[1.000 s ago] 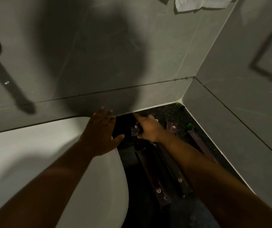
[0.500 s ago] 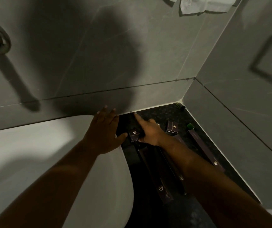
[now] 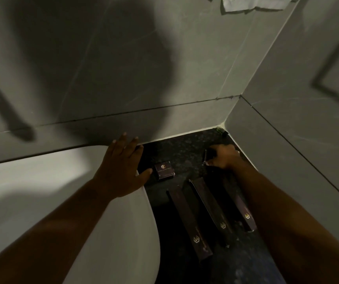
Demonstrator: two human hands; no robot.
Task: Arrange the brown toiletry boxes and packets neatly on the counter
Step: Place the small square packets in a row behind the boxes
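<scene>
Long brown boxes [image 3: 209,212] lying roughly lined up beside sink [image 3: 123,232]; right hand [image 3: 222,158] gripping small box; left hand [image 3: 121,169] resting flat, fingers spread; small square box [image 3: 163,169] waiting.

I see a small square brown box [image 3: 163,169] lying flat, gold logo up, on the dark counter near the back wall. Three long brown boxes — left [image 3: 189,220], mid [image 3: 210,208], right [image 3: 243,212] — lie flat side by side, approx parallel, logos at near ends. Another small box [image 3: 209,157] sits upright, partly hidden.
</scene>
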